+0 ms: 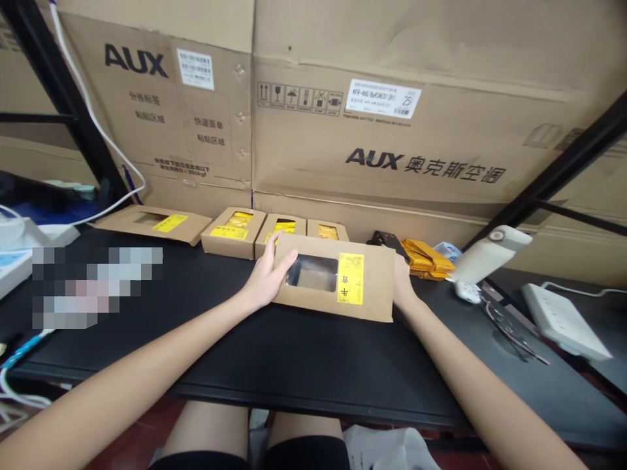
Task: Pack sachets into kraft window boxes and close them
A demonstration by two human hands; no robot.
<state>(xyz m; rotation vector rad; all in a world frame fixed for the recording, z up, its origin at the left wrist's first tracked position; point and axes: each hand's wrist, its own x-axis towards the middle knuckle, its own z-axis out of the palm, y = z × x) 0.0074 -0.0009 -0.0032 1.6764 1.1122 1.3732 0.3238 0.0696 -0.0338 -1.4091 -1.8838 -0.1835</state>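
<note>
Between my two hands is a brown cardboard box with a clear window and a yellow label, tilted up above the black table. My left hand grips its left end, thumb on the front near the window. At the right end, my right hand holds the edge; most of its fingers are hidden behind the cardboard. Behind stand a windowed box with yellow packets inside, a second such box and a third partly covered. Further left lies a flat windowed carton with a yellow label.
Orange-yellow packets lie right of my right hand, near a pale bottle. Glasses and a white power strip are at the right. Large AUX cartons wall off the back. A white cable hangs at the left.
</note>
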